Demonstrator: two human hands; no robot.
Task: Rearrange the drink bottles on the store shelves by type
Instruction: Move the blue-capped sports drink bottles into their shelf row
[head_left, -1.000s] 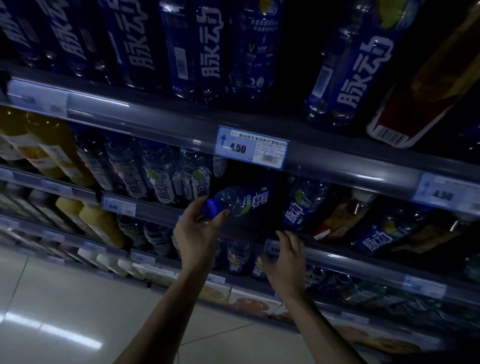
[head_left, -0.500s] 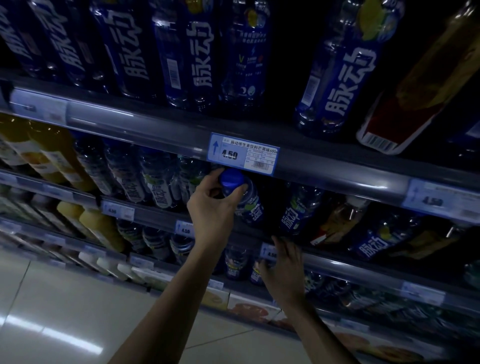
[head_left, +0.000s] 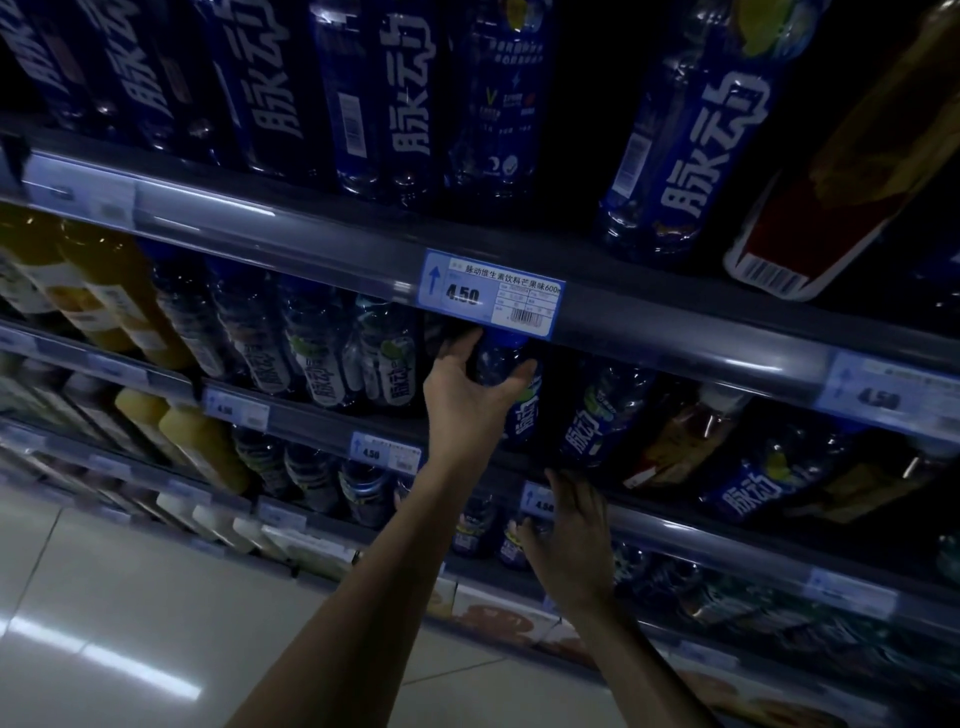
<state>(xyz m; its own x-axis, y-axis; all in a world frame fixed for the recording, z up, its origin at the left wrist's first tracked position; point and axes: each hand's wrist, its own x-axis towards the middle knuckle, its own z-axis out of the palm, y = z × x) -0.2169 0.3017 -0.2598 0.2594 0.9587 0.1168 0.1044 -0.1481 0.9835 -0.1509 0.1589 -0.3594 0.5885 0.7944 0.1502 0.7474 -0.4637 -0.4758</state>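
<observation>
Head view: the right hand (head_left: 566, 535) rested on the lower shelf rail (head_left: 701, 543), fingers straight, grip apart. Beyond it, the left hand (head_left: 467, 400) had its grip clamped round the blue bottle (head_left: 522, 413), which stood on the middle shelf beside a matching bottle (head_left: 597, 415). Seating it well probably meant sliding it back, label outward, before releasing.

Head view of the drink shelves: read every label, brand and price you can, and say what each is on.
"脉动": top-shelf blue bottle; middle-shelf blue bottle.
"4.50": large price tag; lower price tag.
"脉动维生素饮料芒果味600": large price tag, top line.
Held bottle in left hand: label partly hidden.
Other tags, barcodes, small print: too blurred to read.
</observation>
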